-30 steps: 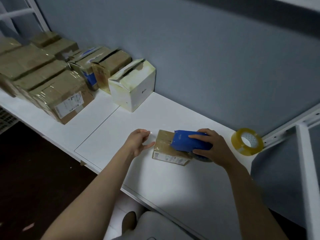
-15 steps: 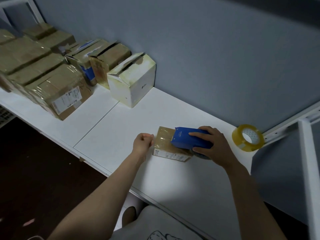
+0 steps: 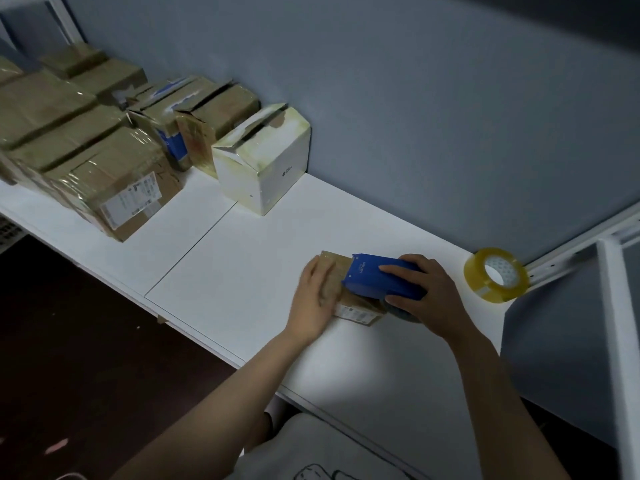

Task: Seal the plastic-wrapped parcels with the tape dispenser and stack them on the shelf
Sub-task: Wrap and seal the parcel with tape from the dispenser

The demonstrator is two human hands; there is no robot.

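A small brown parcel [image 3: 356, 308] wrapped in clear plastic lies on the white shelf board [image 3: 242, 271]. My left hand [image 3: 315, 299] lies flat on the parcel's left end, pressing it down. My right hand [image 3: 426, 299] grips the blue tape dispenser [image 3: 374, 275], which rests on top of the parcel's right part. Most of the parcel's top is hidden under the hand and the dispenser.
A roll of clear yellowish tape [image 3: 497, 274] leans at the right by the white shelf post [image 3: 620, 341]. A white box [image 3: 263, 161] and several wrapped brown boxes [image 3: 114, 181] line the blue-grey wall at the left. The board's front edge drops to a dark floor.
My left hand has moved right from beside the parcel onto its left end and flattened on it. The dispenser in my right hand has stayed on the parcel.
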